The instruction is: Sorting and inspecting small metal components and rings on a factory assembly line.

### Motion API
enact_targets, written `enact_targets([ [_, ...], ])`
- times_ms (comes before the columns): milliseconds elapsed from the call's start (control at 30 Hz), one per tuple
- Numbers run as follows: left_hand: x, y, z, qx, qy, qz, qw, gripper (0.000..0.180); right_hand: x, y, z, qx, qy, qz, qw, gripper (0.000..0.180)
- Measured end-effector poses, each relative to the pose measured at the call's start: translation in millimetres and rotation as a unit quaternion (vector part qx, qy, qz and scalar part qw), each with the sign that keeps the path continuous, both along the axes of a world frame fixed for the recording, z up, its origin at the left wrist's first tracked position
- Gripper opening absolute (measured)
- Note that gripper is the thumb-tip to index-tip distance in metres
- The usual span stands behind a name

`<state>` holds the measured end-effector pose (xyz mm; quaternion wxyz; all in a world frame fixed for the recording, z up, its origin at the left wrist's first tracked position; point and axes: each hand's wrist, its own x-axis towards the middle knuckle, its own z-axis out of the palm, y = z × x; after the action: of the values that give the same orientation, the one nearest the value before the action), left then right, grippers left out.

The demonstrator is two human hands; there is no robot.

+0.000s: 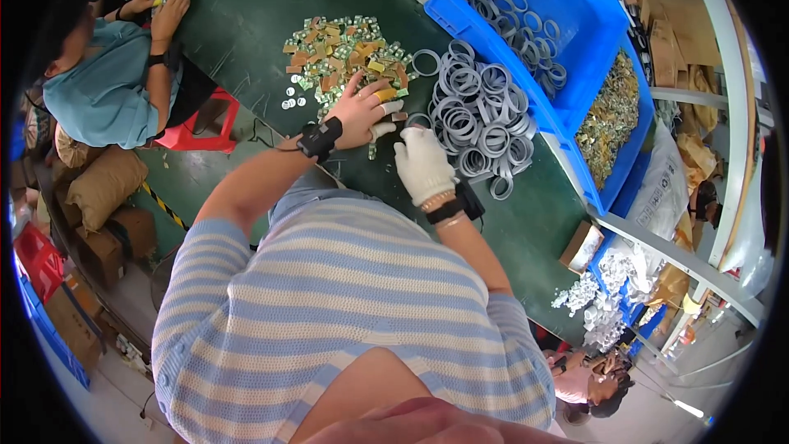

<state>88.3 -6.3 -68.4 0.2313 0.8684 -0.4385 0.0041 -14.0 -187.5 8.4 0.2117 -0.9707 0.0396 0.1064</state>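
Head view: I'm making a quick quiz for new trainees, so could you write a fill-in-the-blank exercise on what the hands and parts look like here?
1. The right hand wears a ____ glove.
2. The left hand is bare and rests at the pile of small metal pieces, with a black band on its ____.
3. The heap of grey rings lies on the ____ table.
4. More grey rings lie in a ____ bin.

Missing words: white; wrist; green; blue

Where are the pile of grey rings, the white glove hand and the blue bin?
pile of grey rings (483, 119), head view, middle of the heap.
right hand (422, 164), head view, back of the white glove.
blue bin (477, 29), head view, near wall.
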Motion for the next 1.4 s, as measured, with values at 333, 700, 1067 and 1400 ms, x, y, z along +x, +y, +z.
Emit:
enact_targets([
  [333, -11, 19, 142, -0.357, 0.054, 0.205, 0.91, 0.036, -70, -226, 57, -0.04, -0.248, -0.236, 0.939, 0.017],
  [700, -128, -302, 239, -0.25, -0.052, -0.112, 0.96, 0.053, -157, -515, 68, -0.139, -0.204, -0.31, 0.918, 0.048],
  [1067, -14, -609, 36, 0.207, 0.103, -0.039, 0.972, 0.109, -90, -616, 32, -0.159, 0.148, -0.215, 0.952, 0.131],
  [1400, -18, -665, 44, 0.245, 0.105, -0.025, 0.964, 0.128, -80, -662, -2, -0.142, 0.157, -0.302, 0.93, 0.132],
])
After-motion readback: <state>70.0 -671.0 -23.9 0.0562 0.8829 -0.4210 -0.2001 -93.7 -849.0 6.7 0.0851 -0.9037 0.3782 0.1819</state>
